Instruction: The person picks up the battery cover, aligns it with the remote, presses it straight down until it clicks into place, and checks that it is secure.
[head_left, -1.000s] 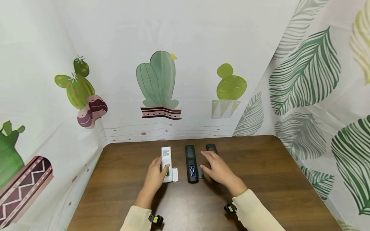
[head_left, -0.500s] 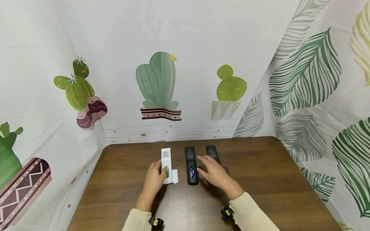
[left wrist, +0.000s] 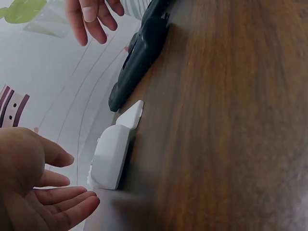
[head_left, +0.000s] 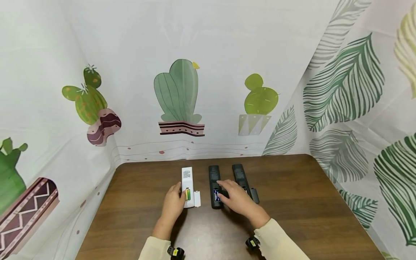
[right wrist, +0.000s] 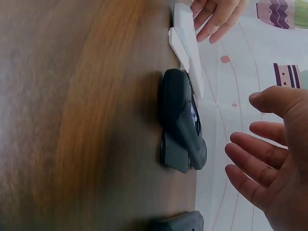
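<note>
A white remote control [head_left: 187,174] lies back up, its compartment showing green-and-yellow batteries [head_left: 187,194]. Its white battery cover [head_left: 197,198] lies at its right side. My left hand [head_left: 173,202] is at the remote's left, fingers loosely extended and nothing gripped. In the middle lies a black remote control [head_left: 213,174] with blue batteries [head_left: 216,195] in its open compartment. Above its right side hovers my right hand [head_left: 238,198], fingers relaxed, holding nothing. The right wrist view shows a dark battery cover [right wrist: 174,155] beside that remote, hidden by my hand in the head view.
Farther right lies another black remote control [head_left: 239,173], partly behind the right hand, with a dark cover [head_left: 255,195] beside it. All rest on a brown wooden table [head_left: 143,202]. A printed cloth [head_left: 221,141] hangs along the table's back edge.
My right hand has moved left from beside the rightmost black remote to over the middle one, uncovering more of the rightmost remote and its cover. The left hand has stayed nearly still.
</note>
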